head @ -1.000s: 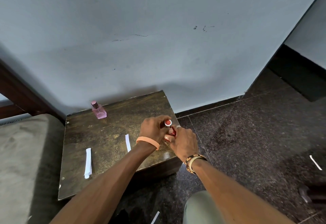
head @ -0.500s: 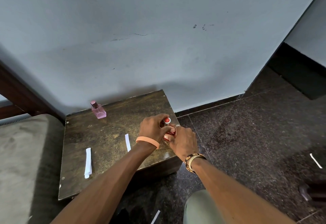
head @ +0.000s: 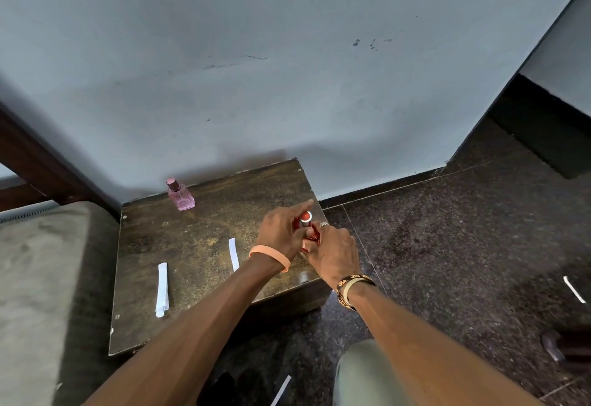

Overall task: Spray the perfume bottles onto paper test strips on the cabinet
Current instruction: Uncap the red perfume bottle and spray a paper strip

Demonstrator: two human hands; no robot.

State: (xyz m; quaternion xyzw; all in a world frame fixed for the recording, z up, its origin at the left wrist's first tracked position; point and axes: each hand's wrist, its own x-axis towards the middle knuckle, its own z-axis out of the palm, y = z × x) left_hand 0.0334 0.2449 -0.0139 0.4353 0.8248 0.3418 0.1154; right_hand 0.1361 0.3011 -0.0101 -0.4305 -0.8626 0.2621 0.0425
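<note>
Both hands meet over the right side of the brown cabinet (head: 198, 246) around a red perfume bottle (head: 307, 226) with a silver collar and red top. My left hand (head: 281, 233) grips the bottle from the left, its index finger stretched out above the top. My right hand (head: 334, 254) wraps the bottle's lower body from the right. A pink perfume bottle (head: 181, 196) stands upright at the cabinet's back edge. Two white paper strips lie flat: one strip (head: 233, 254) just left of my left wrist, a wider folded strip (head: 162, 289) further left.
A grey-green cushion (head: 41, 277) borders the cabinet on the left, below a dark wooden frame. The blue-grey wall rises right behind the cabinet. Dark speckled floor (head: 447, 246) lies to the right, with a white strip (head: 573, 289) on it and another strip (head: 281, 389) near my knee.
My left index finger has lifted and stretched out above the red bottle's top. Both hands stay on the bottle in the same spot; the strips and pink bottle have not moved.
</note>
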